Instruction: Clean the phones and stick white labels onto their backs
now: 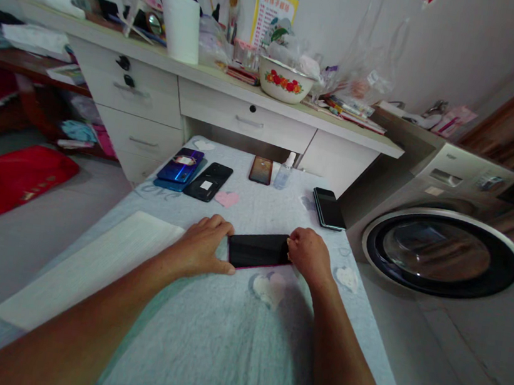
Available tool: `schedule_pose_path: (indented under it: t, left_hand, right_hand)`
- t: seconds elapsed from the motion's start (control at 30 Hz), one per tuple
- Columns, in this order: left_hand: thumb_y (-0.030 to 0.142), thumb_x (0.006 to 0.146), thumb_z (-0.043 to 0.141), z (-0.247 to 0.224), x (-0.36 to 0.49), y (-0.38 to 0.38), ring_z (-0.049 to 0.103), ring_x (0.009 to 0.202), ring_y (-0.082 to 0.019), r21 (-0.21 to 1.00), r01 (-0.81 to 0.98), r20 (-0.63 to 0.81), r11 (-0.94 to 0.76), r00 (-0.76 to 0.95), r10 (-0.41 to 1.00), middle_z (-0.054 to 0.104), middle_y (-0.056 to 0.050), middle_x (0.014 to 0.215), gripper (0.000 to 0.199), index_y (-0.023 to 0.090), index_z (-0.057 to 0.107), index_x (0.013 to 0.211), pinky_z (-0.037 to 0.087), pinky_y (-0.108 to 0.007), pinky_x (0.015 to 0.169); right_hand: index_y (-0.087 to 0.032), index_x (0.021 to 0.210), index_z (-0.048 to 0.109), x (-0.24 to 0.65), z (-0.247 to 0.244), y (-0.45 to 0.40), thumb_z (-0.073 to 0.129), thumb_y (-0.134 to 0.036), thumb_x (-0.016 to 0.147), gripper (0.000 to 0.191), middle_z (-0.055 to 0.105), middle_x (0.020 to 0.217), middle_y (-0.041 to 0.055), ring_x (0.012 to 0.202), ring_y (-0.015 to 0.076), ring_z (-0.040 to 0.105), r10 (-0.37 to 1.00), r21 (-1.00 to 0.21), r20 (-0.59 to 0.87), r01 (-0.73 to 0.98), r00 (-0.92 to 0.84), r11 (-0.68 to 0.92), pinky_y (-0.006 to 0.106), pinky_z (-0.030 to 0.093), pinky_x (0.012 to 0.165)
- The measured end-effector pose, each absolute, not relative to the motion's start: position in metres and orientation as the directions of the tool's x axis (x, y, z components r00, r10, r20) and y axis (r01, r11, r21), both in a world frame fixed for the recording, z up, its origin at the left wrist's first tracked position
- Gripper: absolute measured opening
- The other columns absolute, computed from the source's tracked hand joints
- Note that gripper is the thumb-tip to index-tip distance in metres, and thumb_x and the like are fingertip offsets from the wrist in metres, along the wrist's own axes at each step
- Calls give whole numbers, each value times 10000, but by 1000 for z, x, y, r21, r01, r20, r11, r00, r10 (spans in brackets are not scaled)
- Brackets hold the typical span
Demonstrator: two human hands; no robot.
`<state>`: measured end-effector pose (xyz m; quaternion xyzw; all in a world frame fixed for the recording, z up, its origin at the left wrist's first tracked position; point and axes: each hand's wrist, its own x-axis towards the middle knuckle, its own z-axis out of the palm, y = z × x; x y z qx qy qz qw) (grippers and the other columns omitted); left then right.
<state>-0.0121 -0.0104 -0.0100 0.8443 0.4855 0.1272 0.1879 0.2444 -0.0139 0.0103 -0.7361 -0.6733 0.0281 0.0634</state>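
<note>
A smartphone [259, 251] with a dark screen and a thin pink-red edge lies face up on the cloth-covered table. My left hand [202, 247] holds its left end, fingers at the far corner and thumb at the near one. At the right end, my right hand [309, 254] has its fingers bent and pinched against the phone's edge; whether a small item sits between them is hidden. Left of my left forearm lies a long white paper towel or cloth [100, 266]. Beyond my hands stands a clear spray bottle [283, 174] beside a brown-backed phone [260, 171].
Blue phones [179, 168] and a black phone [210, 182] lie at the table's far left. Stacked dark phones [328, 209] rest near the right edge. A white desk [248, 119] stands behind, with a washing machine [449, 205] to the right and a red bag [17, 177] on the floor.
</note>
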Motion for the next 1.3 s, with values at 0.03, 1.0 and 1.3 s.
schedule_pose_path:
  t: [0.03,1.0,1.3]
  left_hand:
    - [541,570,749,-10,-12,-10,492,1042,-299,439,773,32,-458,496,868,512,-81,1108,648,209,548,1088,411,-389,881]
    - [512,541,767,-13,-11,-9,512,997,-282,445,772,54,-454,483,874,517,-64,1071,633,220,552,1060,423,-381,860]
    - [532,536,757,-9,-10,-11,515,982,-283,444,780,43,-441,474,880,520,-58,1055,623,224,558,1041,421,-382,849]
  right_hand:
    - [-202,860,680,245,10,-14,513,-268,847,180,659,898,63,810,174,587,994,-126,43,987,105,-99,270,336,664]
    - [-183,890,642,193,13,-33,482,-209,879,162,593,954,66,853,162,551,974,-222,35,948,-226,228,259,377,717]
    - [-179,920,658,181,11,-37,488,-205,895,174,586,932,59,862,156,528,929,-240,72,898,-363,369,256,379,775]
